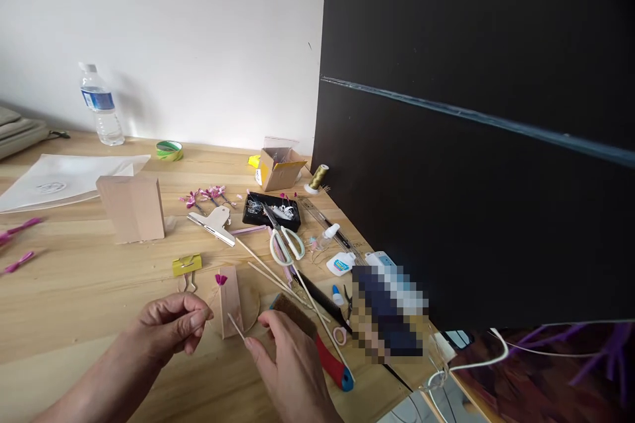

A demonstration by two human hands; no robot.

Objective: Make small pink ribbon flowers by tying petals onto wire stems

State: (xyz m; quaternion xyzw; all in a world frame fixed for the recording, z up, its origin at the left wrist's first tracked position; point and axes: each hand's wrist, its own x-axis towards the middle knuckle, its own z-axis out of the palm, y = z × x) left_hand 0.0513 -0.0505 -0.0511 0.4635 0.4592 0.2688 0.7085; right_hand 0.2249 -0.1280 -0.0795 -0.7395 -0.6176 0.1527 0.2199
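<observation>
My left hand (173, 324) is closed in a pinch, thumb against forefinger. A small magenta flower tuft (221, 279) stands just above those fingertips, on a stem so fine that it barely shows. Between the thumb and fingers of my right hand (292, 360) is a thin pale stick (235, 325), its tip pointing up and left towards the flower. Behind both hands lies a narrow wooden block (231, 297). A brush with a red and blue handle (333, 363) lies beside my right hand, partly hidden by it. A yellow binder clip (187, 265) sits beyond my left hand.
White-handled scissors (285, 244) rest against a black tray (251, 211). Nearby are a silver clip (215, 221), a black comb (322, 297), a glue bottle (341, 263) and pink flowers (213, 193). A larger wooden block (131, 208) stands left. A black panel (446, 211) borders the right.
</observation>
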